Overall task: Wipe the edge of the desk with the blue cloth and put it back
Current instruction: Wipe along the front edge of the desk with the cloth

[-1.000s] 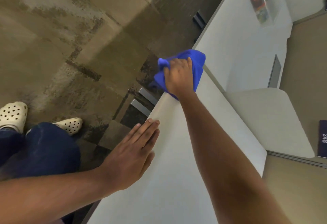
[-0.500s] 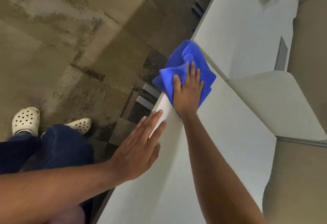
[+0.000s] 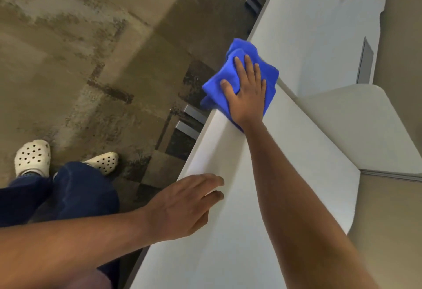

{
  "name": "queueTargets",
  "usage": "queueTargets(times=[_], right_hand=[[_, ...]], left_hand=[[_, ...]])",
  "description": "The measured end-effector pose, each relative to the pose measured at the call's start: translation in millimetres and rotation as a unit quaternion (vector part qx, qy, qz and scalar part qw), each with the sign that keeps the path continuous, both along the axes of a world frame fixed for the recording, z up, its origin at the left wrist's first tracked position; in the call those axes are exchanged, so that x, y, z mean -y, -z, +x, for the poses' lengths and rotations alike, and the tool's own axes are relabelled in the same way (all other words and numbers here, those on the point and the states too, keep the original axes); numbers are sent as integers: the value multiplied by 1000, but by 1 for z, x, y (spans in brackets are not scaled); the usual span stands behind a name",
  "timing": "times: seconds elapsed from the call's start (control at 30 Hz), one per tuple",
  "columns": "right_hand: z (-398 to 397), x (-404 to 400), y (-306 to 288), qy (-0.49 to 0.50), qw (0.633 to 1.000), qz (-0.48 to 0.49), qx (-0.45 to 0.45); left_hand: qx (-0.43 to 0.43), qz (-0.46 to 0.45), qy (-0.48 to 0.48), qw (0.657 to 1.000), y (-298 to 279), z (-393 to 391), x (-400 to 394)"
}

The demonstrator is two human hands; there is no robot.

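Right hand [image 3: 247,97] pressed flat, fingers spread, atop crumpled blue cloth [image 3: 237,78] at the white counter's [image 3: 285,174] near edge | left hand [image 3: 182,206] open, empty, resting on the edge closer in | cloth overhangs the floor [image 3: 91,49]

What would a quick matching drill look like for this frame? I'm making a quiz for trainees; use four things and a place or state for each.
Things:
1. blue cloth
2. left hand
3. right hand
4. white clogs

Places or states:
A. on the carpeted floor
B. spread flat on top of the cloth
C. bunched at the desk edge, partly overhanging it
D. bare, resting at the near desk edge

Pairs: 1-C, 2-D, 3-B, 4-A
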State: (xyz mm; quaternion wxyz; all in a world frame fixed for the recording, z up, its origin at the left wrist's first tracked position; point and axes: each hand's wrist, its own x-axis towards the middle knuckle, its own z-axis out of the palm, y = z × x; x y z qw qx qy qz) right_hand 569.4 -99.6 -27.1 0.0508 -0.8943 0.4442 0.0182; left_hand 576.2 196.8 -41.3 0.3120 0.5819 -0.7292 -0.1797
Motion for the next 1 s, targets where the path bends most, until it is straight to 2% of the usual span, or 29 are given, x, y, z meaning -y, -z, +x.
queueTargets(times=[0.1, 0.23, 0.3, 0.4, 0.6, 0.73, 0.8, 0.9, 0.97, 1.0], right_hand=[[-8, 20, 2, 6, 999, 7, 31], [-23, 17, 0, 146, 987, 12, 73], [-27, 1, -1, 201, 978, 10, 61], [-34, -39, -1, 216, 976, 1, 33], [-51, -124, 0, 197, 980, -7, 7], [-57, -142, -5, 159, 987, 17, -17], [-61, -139, -13, 133, 990, 47, 20], [-75, -147, -32, 128, 978, 82, 146], [-92, -165, -44, 130, 970, 46, 200], [-101, -176, -48, 129, 971, 28, 200]], left_hand=[[-16, 4, 4, 1000, 1, 0, 0], [-42, 29, 19, 998, -5, 4, 1], [-56, 35, 32, 997, -7, 7, 2], [-72, 30, 52, 996, -9, 20, 5], [62, -65, 8, 996, -14, 80, 39], [98, -27, -25, 995, -19, 113, 65], [131, -4, -20, 991, -24, 122, 76], [237, -15, 62, 970, -28, 127, 90], [280, -40, 106, 953, -26, 131, 97], [297, -56, 122, 945, -23, 133, 99]])
